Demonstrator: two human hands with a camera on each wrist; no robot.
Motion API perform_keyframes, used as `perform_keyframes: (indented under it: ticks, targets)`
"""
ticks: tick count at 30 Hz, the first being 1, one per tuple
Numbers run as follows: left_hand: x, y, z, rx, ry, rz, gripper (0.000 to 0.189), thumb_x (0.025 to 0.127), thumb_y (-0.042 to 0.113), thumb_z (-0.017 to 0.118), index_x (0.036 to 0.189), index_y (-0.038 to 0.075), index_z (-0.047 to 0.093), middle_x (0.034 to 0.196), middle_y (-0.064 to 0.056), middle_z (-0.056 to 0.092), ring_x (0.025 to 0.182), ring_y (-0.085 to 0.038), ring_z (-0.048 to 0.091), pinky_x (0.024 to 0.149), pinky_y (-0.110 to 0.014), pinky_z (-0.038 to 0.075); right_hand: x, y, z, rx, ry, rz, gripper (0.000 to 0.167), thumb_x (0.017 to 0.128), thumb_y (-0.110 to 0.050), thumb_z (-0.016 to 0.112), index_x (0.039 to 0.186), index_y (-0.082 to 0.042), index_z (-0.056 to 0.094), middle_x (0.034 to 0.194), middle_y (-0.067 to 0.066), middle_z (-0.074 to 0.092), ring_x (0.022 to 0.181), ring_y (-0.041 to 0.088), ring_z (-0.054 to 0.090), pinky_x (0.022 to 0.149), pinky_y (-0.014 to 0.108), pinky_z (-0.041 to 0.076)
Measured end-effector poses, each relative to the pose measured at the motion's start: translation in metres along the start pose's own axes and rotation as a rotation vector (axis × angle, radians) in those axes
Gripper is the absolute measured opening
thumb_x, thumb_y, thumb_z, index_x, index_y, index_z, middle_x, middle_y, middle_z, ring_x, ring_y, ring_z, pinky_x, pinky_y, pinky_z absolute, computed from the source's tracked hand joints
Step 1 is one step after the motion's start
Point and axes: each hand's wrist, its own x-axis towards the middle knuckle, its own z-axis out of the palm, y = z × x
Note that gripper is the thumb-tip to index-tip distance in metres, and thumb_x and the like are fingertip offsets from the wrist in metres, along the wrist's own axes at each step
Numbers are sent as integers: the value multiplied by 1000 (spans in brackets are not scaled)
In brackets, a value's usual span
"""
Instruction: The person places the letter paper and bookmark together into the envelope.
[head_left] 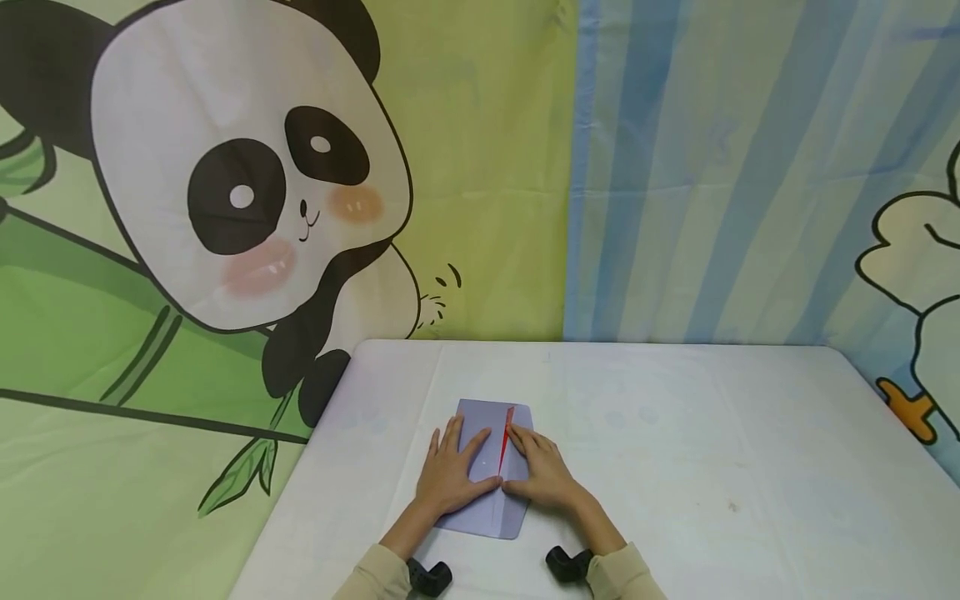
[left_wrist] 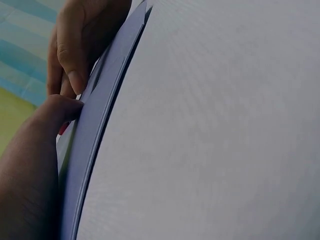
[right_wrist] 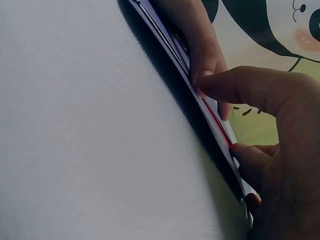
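Note:
A thin, flat purple folder-like piece with rounded corners lies on the white table, close to the person. Along its right half runs a narrow red strip, wider at the far end and tapering toward the person. The left hand rests on the left part with fingers spread. Across from it, the right hand presses on the right part, fingertips at the red strip. Both thumbs meet near the strip's lower end. In the right wrist view, the right hand's fingertips touch the red line along the purple edge.
The white table extends widely to the right. Black devices are worn at the wrists, below beige sleeves. Behind the table hangs a cloth with a panda and a blue striped part.

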Motion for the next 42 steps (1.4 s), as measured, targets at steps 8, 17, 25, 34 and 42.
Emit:
perform_keyframes:
  ticks: [8, 17, 25, 34, 42]
  targets:
    - [2, -1, -2, -30, 3, -17, 83, 72, 79, 45, 138, 28, 45, 146, -21, 27, 135, -34, 22, 107, -53, 15, 0, 1, 0, -16, -34, -2, 109, 59, -50, 80, 144, -4, 29, 142, 7, 41, 129, 34, 30, 103, 51, 24]
    - [12, -4, -3, -125, 45, -91, 84, 66, 76, 57, 133, 26, 51, 141, -18, 33, 128, -33, 33, 101, -52, 23, 0, 0, 1, -29, -38, -6, 116, 56, -59, 79, 145, -6, 26, 142, 10, 40, 129, 36, 31, 102, 52, 25]
    - [22, -3, -2, -113, -1, -112, 94, 65, 79, 55, 139, 22, 44, 148, -22, 20, 135, -39, 19, 105, -53, 19, -1, 2, 3, -23, -7, 22, 115, 55, -60, 79, 145, -10, 28, 135, 17, 43, 124, 39, 35, 98, 52, 32]
    - [18, 1, 2, 13, 6, -74, 93, 69, 83, 43, 141, 25, 41, 147, -23, 22, 136, -37, 19, 107, -51, 18, -1, -1, 0, -18, -26, 6, 114, 55, -56, 81, 144, -6, 29, 141, 18, 37, 127, 37, 33, 101, 52, 29]
    - [21, -1, 3, 12, -12, -82, 91, 69, 80, 46, 141, 24, 41, 147, -24, 21, 136, -36, 17, 107, -50, 16, 4, 2, 2, -37, -29, 7, 115, 54, -57, 81, 144, -7, 30, 140, 15, 38, 126, 36, 33, 101, 52, 27]
